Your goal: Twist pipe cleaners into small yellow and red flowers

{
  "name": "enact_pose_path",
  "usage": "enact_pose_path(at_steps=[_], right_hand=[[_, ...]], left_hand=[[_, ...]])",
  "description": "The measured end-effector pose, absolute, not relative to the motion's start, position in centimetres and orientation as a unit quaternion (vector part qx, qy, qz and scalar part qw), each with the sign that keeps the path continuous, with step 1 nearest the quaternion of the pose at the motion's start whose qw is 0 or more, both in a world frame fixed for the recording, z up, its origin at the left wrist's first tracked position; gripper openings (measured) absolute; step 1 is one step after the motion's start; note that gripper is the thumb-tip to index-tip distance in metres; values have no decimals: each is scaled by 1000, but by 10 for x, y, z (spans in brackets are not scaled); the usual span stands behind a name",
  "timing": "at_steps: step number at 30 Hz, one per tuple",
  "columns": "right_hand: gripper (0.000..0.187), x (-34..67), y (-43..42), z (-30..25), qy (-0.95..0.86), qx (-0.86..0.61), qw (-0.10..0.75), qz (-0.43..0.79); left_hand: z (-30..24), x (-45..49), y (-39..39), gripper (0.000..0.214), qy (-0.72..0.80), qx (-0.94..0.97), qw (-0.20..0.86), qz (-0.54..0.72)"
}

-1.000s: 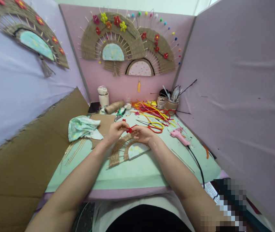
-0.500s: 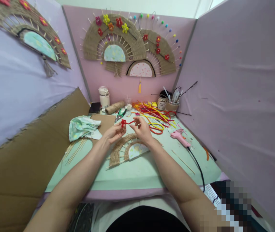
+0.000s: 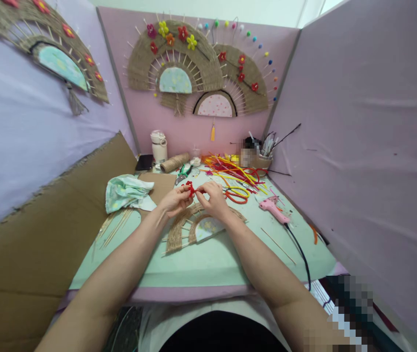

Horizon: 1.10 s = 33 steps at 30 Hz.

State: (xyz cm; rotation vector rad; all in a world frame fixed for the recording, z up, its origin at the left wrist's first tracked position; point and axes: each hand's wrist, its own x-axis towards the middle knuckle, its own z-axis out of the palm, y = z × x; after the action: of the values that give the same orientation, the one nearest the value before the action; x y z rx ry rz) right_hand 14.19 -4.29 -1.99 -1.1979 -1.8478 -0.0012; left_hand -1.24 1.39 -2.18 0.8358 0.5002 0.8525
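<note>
My left hand (image 3: 174, 200) and my right hand (image 3: 212, 197) meet above the middle of the green table (image 3: 208, 259), both pinching a small red pipe-cleaner flower (image 3: 191, 188) between their fingertips. Just below the hands lies a half-finished twine fan (image 3: 188, 229) woven on wooden sticks, with a pale floral paper centre. The fan's upper arc is partly hidden by my hands.
A pile of coloured pipe cleaners (image 3: 232, 171) and orange-handled scissors (image 3: 235, 195) lie behind the hands. A pink glue gun (image 3: 273, 209) with a black cord lies right. Folded cloth (image 3: 127, 192), loose skewers (image 3: 115, 229), a twine roll (image 3: 174, 163) and cardboard (image 3: 47, 220) sit left.
My hands have come closer together. The red pipe cleaner, stretched out between them half a second ago, is now bunched into a small shape at my fingertips.
</note>
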Motion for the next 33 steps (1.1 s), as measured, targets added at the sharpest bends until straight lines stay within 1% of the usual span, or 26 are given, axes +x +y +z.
enact_pose_path(at_steps=[8,11,14,16,17,18,20,22,23,25,26,28,31,33], right_hand=[[16,144,-42,-18,-759,-479,440,23],[18,143,-41,-16,-743,-468,470,87],[17,141,-38,-16,-680,-451,518,259],[15,141,-36,-18,-600,-434,537,403],[14,141,-35,-19,-551,-424,534,481],[13,142,-34,-20,-501,-411,517,560],[9,145,-34,-22,-409,-374,451,700],[6,149,-34,-23,-348,-333,386,787],[5,150,-34,-23,-332,-318,372,806],[7,152,-34,-22,-327,-308,381,808],[8,152,-34,-21,-337,-312,397,795],[14,152,-34,-18,-380,-331,452,736],[23,149,-35,-14,-505,-368,533,571],[29,146,-36,-13,-595,-383,553,440]], left_hand=[[-22,-13,14,23,239,394,795,395],[-22,-12,12,25,240,416,785,391],[-19,-10,10,26,238,478,735,418],[-16,-9,8,23,241,548,666,445],[-14,-9,6,20,242,589,624,453],[-12,-9,4,17,241,631,582,453],[-8,-10,0,9,234,707,500,443],[-5,-10,-5,1,225,761,428,433],[-4,-9,-6,1,222,775,406,431],[-5,-8,-7,1,225,765,411,442],[-5,-7,-6,3,230,738,439,459],[-8,-6,-2,12,237,643,535,494],[-13,-7,5,23,224,482,693,488],[-16,-9,7,25,212,416,756,458]])
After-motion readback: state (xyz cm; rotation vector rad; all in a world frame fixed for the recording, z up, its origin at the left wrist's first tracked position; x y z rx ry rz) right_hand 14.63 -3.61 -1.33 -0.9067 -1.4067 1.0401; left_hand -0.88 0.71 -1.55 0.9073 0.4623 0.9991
